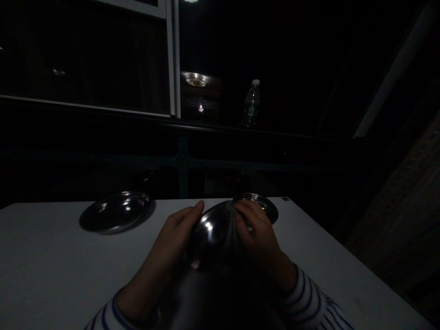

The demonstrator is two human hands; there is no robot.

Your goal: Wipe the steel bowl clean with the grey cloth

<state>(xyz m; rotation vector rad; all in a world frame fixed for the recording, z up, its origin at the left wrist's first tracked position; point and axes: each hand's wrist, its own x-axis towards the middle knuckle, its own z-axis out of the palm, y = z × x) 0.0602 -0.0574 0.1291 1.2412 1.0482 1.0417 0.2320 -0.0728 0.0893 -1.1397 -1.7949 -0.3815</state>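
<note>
A shiny steel plate is tilted up just above the white table. My left hand grips its left rim, thumb stretched along the top edge. My right hand presses a small grey cloth against the plate's face, fingers curled over it. Both sleeves are white with blue stripes. The plate's lower part is lost in shadow.
Another steel plate lies flat on the table at the left. A further steel dish sits behind my right hand. On a dark ledge beyond stands a clear water bottle. The room is very dark.
</note>
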